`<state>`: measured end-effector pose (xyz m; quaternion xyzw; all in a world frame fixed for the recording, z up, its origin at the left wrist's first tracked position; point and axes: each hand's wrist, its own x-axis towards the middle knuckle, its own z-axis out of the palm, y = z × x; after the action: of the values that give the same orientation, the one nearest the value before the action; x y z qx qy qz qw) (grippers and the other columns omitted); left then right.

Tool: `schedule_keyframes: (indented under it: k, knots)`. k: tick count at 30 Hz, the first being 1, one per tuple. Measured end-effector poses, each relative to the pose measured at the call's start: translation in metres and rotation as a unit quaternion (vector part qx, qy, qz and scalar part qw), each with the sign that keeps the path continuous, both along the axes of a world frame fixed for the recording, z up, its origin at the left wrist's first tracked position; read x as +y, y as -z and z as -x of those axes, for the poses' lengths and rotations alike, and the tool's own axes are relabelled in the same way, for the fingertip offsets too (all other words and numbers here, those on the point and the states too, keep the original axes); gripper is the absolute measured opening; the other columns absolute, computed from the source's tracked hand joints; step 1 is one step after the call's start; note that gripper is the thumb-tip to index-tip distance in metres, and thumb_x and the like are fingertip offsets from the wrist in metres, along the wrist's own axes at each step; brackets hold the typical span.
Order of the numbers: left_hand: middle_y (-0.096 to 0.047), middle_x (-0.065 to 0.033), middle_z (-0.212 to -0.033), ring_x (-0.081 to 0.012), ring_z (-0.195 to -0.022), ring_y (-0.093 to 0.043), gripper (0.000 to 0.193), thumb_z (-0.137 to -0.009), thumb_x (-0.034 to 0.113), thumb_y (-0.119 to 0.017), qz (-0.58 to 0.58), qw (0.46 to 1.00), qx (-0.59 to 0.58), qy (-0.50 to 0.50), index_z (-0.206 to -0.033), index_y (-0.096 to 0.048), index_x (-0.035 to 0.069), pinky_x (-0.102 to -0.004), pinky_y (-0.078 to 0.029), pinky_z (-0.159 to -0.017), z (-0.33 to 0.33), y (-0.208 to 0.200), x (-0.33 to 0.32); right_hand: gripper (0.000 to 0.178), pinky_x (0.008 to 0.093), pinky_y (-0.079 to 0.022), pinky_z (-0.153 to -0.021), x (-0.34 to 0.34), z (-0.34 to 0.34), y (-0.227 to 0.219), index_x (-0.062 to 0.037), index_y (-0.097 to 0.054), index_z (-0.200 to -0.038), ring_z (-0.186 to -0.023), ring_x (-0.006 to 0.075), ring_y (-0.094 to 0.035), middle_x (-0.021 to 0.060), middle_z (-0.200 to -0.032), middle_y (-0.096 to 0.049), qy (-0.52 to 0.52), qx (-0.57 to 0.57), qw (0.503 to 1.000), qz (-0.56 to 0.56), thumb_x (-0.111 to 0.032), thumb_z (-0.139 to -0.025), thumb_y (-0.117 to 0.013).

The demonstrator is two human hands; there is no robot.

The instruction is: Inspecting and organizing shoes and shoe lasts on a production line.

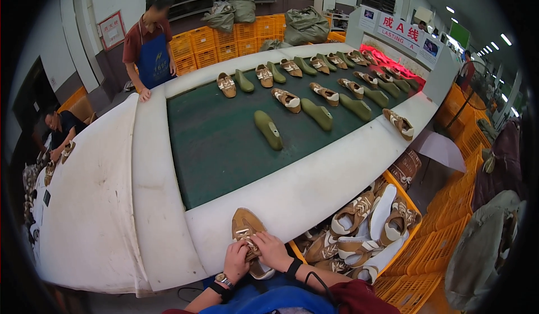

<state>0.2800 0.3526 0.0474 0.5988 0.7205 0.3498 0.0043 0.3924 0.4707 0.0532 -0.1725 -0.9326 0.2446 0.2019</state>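
A brown suede sneaker with cream laces and white trim lies toe-away on the white front edge of the table, directly before me. My left hand grips it from the left, fingers bent in at the laces. From the right, my right hand closes on the same laces, its fingertips almost meeting the left ones. Part of the lacing and the shoe's sides are hidden beneath my fingers. The heel end points toward my body.
A green conveyor belt carries rows of brown sneakers and green shoe lasts. One sneaker rests on the right border. An orange crate of sneakers stands at my right. A person in a blue apron stands across the table.
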Motion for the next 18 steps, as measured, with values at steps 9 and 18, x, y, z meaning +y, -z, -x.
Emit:
schedule_keyframes:
  k: [9,18]
  knots:
    - [-0.053,-0.014,-0.105,-0.0342,-0.093,-0.05,0.031,-0.06,-0.002,-0.063,-0.007,1.0,0.005,0.0,-0.089,-0.052,0.001,-0.0401,-0.043,-0.083,0.0034,0.0038,-0.0045,0.05,0.0394,-0.044,-0.088,-0.0039,0.0018,0.0011,-0.0056,-0.051,-0.112,-0.108,0.0311,-0.05,0.0146,-0.112,-0.054,-0.001,0.006,1.0,-0.003,-0.005,-0.063,-0.062]
    - [-0.054,-0.0148,-0.104,-0.0353,-0.096,-0.05,0.033,-0.057,-0.003,-0.065,-0.016,1.0,-0.013,-0.009,-0.087,-0.051,0.002,-0.0403,-0.043,-0.084,0.0029,0.0093,-0.0053,0.057,0.0403,-0.04,-0.094,-0.0034,0.0014,0.004,-0.0072,-0.049,-0.118,-0.114,0.032,-0.047,0.0148,-0.118,-0.052,-0.006,-0.042,0.999,-0.01,-0.006,-0.063,-0.063]
